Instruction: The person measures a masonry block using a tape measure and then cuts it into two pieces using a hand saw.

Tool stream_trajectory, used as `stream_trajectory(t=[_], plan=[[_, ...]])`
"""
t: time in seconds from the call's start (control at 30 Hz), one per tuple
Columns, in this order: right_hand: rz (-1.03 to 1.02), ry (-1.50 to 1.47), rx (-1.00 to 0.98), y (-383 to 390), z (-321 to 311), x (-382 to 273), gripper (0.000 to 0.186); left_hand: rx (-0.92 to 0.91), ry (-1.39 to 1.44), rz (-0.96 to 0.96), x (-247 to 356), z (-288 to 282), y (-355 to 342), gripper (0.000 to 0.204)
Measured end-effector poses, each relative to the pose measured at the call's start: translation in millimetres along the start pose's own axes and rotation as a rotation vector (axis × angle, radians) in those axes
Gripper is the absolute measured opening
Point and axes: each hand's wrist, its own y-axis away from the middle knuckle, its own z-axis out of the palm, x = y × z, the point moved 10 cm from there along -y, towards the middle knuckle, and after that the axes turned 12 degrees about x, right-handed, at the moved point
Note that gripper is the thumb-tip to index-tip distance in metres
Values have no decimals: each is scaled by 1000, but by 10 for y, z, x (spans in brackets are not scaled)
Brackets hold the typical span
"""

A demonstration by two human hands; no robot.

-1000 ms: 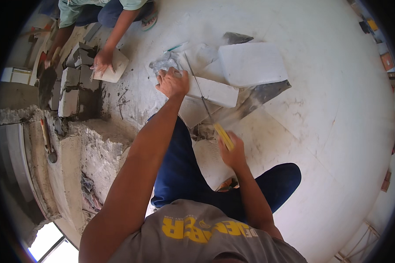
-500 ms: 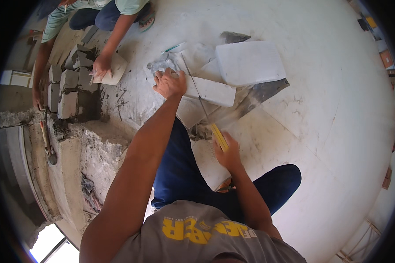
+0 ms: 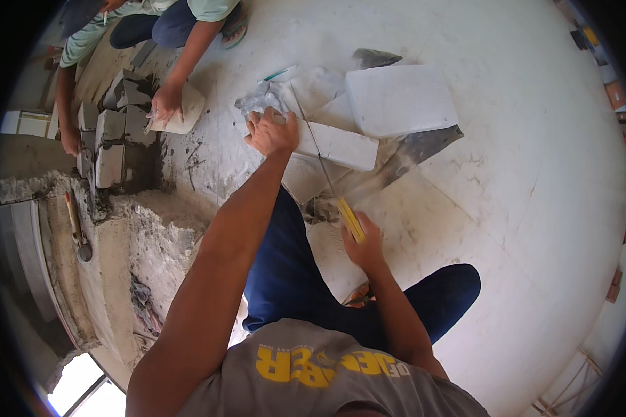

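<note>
A long white lightweight block (image 3: 344,147) lies on other pale block pieces on the floor. My left hand (image 3: 273,133) grips its left end, fingers bent over the top. In my right hand (image 3: 364,244) is the yellow handle of a hand saw (image 3: 351,221), fingers closed round it. The saw's thin blade crosses the block just right of my left hand, slanting away toward the far left. Whether the blade has cut into the block is hard to make out.
A large white block (image 3: 402,101) lies beyond, partly on dark sheeting (image 3: 428,147). At far left a co-worker's hand (image 3: 167,104) holds a pale scoop-like piece (image 3: 188,115) beside stacked grey blocks (image 3: 110,167). A hammer-like tool (image 3: 75,222) rests on the broken ledge (image 3: 156,226).
The co-worker's other hand has moved up and slightly right, to the side of the stacked blocks. My hands, the saw and the block keep nearly the same places.
</note>
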Motion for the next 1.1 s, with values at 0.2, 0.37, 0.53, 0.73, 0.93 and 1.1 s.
stream_trajectory(t=[0.2,0.37,0.53,0.73,0.93,1.1], plan=[[91,-43,-45,5,104,-5,28,9,-21,-40,-132,-29,-39,35],[34,-45,55,925,-604,37,31,29,-32,-8,-27,-13,-58,37],[-32,-45,33,-206,337,364,24,-36,-30,9,15,9,-2,40],[-27,-170,1,-283,374,130,27,-15,-32,-1,-35,8,-14,40],[-286,-149,167,-78,-417,-684,45,12,-51,5,-28,18,-15,41],[-401,241,266,-798,-1211,-773,60,25,-90,6,-24,-31,-22,39]])
